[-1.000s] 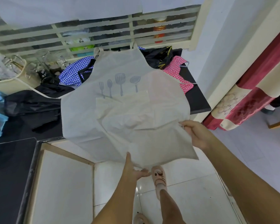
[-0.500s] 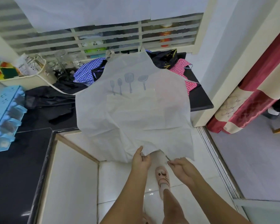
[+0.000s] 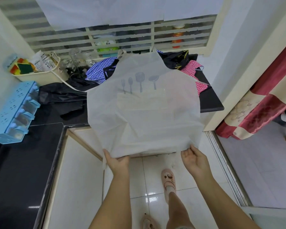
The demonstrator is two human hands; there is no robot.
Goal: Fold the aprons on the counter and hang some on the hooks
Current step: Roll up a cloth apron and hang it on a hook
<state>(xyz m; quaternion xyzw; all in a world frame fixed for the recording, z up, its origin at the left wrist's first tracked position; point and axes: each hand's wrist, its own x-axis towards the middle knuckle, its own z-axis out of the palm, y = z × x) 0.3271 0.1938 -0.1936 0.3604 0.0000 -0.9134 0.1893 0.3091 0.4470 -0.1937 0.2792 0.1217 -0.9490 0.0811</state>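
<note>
Two hands on one apron in the head view, that's pretty much the whole shot. The white apron (image 3: pixel 144 116) with the grey utensil print sits dead centre, its bib end lying on the black counter (image 3: pixel 210 100) toward 12 o'clock and its bottom half stretched out off the counter edge over the tiled floor. Left hand (image 3: pixel 117 162) at about 7 o'clock grips the lower left corner of the hem, thumb on top and fingers tucked under the cloth. Right hand (image 3: pixel 195 161) at about 5 o'clock pinches the lower right corner, palm turned inward and fingers curled at the edge. Behind the bib there's a heap of other aprons on the counter: a blue checked apron (image 3: pixel 97 71) at 11 o'clock, a pink checked apron (image 3: pixel 192 70) at 1 o'clock, and a black apron (image 3: pixel 59 96) spread out toward 9 o'clock. Further out at 10 o'clock is a cream basket (image 3: pixel 40 76) with sponges in it, and a blue organizer (image 3: pixel 12 113) lies at 9 o'clock. A red curtain (image 3: pixel 262 104) hangs over at 3 o'clock.
</note>
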